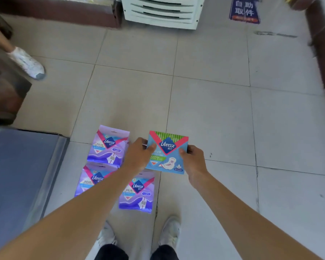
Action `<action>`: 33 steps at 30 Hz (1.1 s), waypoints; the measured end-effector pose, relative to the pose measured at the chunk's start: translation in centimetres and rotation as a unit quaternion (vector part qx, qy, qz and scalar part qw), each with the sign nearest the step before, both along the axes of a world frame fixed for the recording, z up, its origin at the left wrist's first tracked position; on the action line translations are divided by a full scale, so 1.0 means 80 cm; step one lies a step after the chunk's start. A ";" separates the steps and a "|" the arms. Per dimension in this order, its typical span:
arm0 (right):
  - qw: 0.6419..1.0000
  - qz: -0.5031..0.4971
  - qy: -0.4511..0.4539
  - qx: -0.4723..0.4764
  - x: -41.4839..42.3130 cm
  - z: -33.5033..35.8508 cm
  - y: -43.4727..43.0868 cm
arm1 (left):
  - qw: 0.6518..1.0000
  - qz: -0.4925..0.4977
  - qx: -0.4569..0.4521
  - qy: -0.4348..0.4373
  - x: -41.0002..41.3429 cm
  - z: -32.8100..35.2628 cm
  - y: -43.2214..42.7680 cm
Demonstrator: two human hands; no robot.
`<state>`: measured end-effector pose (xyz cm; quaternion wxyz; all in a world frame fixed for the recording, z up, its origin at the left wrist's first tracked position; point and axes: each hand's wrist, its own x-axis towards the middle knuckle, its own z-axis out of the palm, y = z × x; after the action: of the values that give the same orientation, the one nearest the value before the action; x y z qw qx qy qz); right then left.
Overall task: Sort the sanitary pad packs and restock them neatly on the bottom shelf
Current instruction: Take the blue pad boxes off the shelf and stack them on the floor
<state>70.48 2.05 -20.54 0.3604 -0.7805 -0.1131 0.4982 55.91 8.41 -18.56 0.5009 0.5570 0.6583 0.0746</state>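
Note:
A blue Libresse pad pack (pixel 167 152) with a green striped top is held over the tiled floor. My left hand (pixel 139 156) pinches its left edge and my right hand (pixel 192 160) grips its right edge. Three purple Libresse packs lie flat on the floor to the left and below: one at the back (pixel 109 145), one nearer and to the left (pixel 94 180) partly under my left forearm, and one nearest my feet (pixel 138 194).
A grey shelf surface (pixel 17 166) runs along the left. Another person's white shoe (pixel 27 62) stands at the far left. A white louvred unit (pixel 161 10) and a dark plinth (pixel 60 14) sit at the back. My own shoes (pixel 169 233) are below.

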 end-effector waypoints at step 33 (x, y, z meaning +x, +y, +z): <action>0.998 -0.030 0.011 -0.054 0.078 -0.456 0.047 | 0.998 -0.024 -0.050 0.032 0.093 -0.474 0.052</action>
<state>76.72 5.80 -57.02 0.3338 -0.7961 -0.0588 0.5013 63.37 12.60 -56.51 0.5089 0.5489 0.6630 0.0117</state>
